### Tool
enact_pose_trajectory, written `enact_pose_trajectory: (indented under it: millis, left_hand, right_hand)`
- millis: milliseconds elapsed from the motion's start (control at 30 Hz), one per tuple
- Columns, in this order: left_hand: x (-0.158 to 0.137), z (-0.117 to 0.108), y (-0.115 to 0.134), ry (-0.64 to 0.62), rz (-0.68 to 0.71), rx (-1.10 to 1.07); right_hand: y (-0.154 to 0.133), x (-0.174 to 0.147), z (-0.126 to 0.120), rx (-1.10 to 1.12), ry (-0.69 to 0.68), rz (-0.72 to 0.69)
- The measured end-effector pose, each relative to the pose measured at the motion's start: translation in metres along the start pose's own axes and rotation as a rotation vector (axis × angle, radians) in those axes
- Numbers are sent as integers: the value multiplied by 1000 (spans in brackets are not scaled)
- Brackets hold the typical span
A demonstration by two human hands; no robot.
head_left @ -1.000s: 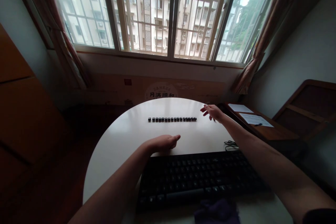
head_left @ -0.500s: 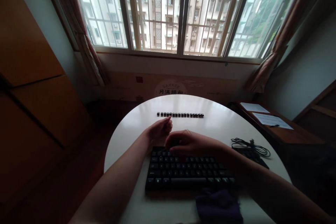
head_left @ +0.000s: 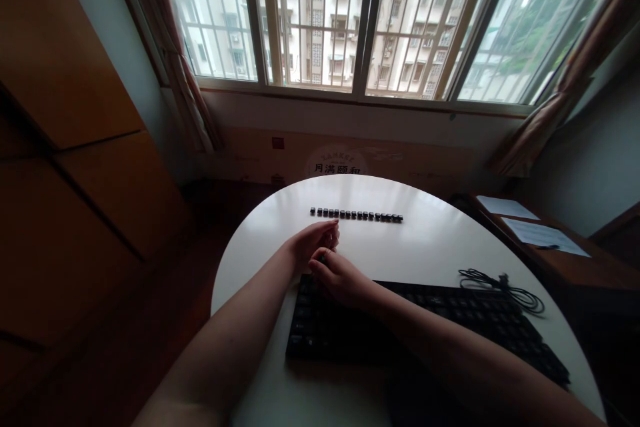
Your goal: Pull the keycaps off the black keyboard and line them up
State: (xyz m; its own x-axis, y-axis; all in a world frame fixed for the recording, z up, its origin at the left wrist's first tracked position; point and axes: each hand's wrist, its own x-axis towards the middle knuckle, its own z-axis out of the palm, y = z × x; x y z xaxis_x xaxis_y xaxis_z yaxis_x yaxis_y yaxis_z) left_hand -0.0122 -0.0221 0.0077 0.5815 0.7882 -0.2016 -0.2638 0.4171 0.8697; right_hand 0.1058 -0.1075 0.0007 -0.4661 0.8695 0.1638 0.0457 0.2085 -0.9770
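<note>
My left hand (head_left: pixel 319 238) is held above the table just behind the keyboard, its fingers curled in. Whatever lies in those fingers is too small to make out. Close in front of it, over the keyboard's back left corner, my right hand (head_left: pixel 341 278) is closed, thumb against the fingers. A small dark bit shows at its fingertips, but its kind is unclear. The black keyboard (head_left: pixel 320 337) lies under my right hand and forearm, which cover much of its keys. Beyond both hands, a row of several black keycaps (head_left: pixel 357 215) runs across the white table (head_left: pixel 420 247).
A coiled black cable (head_left: pixel 505 288) rests at the keyboard's right back. Further right, papers (head_left: pixel 545 237) and a dark pen lie on a brown desk (head_left: pixel 607 267). A wooden cabinet (head_left: pixel 95 213) stands at left; a barred window (head_left: pixel 365 33) is ahead.
My right hand has moved left and closer to my left hand, showing its thumb and fingertips. The view has shifted, so the table sits further right. The keycap row looks unchanged.
</note>
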Motion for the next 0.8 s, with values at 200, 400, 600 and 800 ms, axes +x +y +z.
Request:
enact_pose_trajectory:
  millis: [200, 400, 600, 800]
  left_hand:
    - [-1, 1, 3, -19, -9, 36]
    - [8, -6, 3, -103, -32, 77]
    - [8, -7, 2, -110, -29, 77]
    - [8, -9, -3, 11, 42, 155]
  right_hand:
    - [-4, -2, -2, -325, -99, -92]
    - [-14, -12, 4, -560, -170, -237]
    - [-11, -15, 3, -528, -139, -259]
    - [-2, -6, 1, -52, 135, -151]
